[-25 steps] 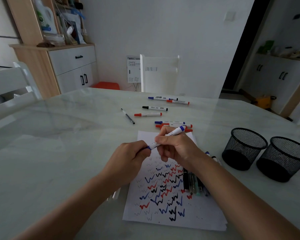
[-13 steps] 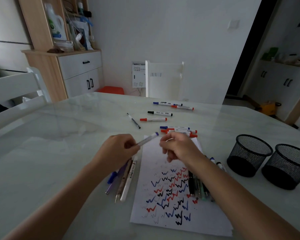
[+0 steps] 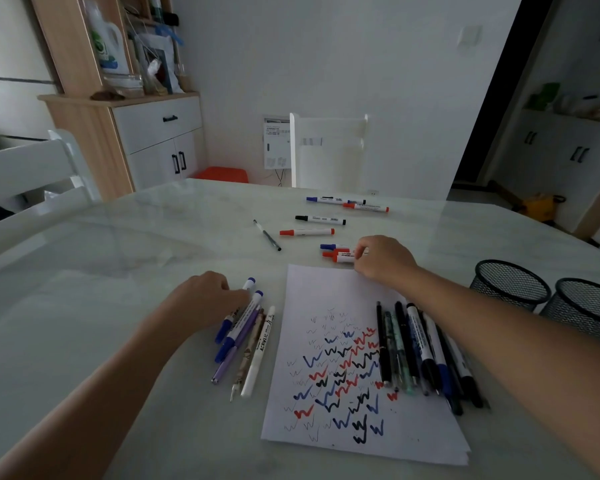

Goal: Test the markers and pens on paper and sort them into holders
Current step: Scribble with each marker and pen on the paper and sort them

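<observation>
A white paper sheet (image 3: pixel 329 292) covered in red, blue and black squiggles lies in front of me. My left hand (image 3: pixel 205 299) rests to its left, its fingers closed over a blue-capped marker (image 3: pixel 249 282) on top of a pile of tested pens (image 3: pixel 253 344). My right hand (image 3: pixel 385 259) reaches past the sheet's top edge and pinches a red-capped marker (image 3: pixel 342 258) that lies on the table among a red and a blue one. Another row of pens (image 3: pixel 420 351) lies along the sheet's right edge. Two black mesh holders (image 3: pixel 510 285) (image 3: pixel 586 311) stand at the right.
More markers lie farther back: a red one (image 3: pixel 307 232), a black one (image 3: pixel 321 220), a blue and a red pair (image 3: pixel 347 203), and a thin dark pen (image 3: pixel 267 235). White chairs stand at the table's far side (image 3: pixel 328 150) and left (image 3: pixel 25 174).
My left hand carried the blue marker from over the sheet down to the left pile. My right hand let go of it and reached forward to the red-capped marker.
</observation>
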